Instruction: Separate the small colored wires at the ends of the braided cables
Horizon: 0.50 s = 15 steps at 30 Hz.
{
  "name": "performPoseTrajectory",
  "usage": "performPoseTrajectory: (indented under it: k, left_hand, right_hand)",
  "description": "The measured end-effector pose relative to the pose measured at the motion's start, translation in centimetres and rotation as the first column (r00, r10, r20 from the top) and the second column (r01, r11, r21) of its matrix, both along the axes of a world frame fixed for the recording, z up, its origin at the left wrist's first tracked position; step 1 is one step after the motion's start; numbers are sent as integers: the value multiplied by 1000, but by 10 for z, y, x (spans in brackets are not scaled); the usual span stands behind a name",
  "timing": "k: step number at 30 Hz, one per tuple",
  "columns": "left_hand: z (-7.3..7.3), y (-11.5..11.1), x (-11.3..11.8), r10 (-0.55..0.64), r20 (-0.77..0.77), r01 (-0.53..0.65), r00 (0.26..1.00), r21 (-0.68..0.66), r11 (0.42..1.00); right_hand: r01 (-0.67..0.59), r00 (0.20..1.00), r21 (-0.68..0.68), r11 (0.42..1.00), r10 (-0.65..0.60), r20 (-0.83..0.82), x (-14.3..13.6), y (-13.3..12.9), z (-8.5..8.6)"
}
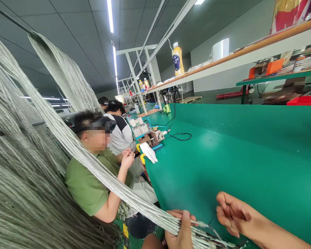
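In the head view, the left hand [180, 228] was closed around a bundle of silver braided cables [137, 195], its thumb laid across the top and its fingers wrapped beneath. The bundle sloped down from the far left to the near edge of the green tabletop [248, 159], where its thin wire ends [212, 230] fanned out just right of that hand. The right hand [233, 214] hung near those ends, half open with loosely curled fingers and nothing visible in its palm; whether a fingertip touched a wire could not be told. More cables [28, 155] hung in a thick curtain on the left. Beyond the bundle sat a co-worker in a green shirt [86, 185], both hands raised together. A white glove [148, 153] lay at the table's left edge, near a small bench fixture [150, 136]. Farther off, a yellow-labelled bottle [178, 58] stood on a raised shelf [197, 71].
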<state>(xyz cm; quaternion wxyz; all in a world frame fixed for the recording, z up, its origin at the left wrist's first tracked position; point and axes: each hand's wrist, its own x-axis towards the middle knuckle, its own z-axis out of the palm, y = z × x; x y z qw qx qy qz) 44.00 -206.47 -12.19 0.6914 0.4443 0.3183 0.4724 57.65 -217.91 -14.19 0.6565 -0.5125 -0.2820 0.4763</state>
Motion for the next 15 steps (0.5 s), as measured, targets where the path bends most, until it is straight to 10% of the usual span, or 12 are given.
performPoseTrajectory:
  k: [9,15]
  left_hand:
    - [-10,-4,0,-85,4,84,996,-149,985]
    - [-7,-3,1,-72,15,74,997,-136,988]
  right_hand:
    - [395,901,185,900,-419,113,14,-17,49]
    - [143,800,-274,951,52,597,-5,-20,66]
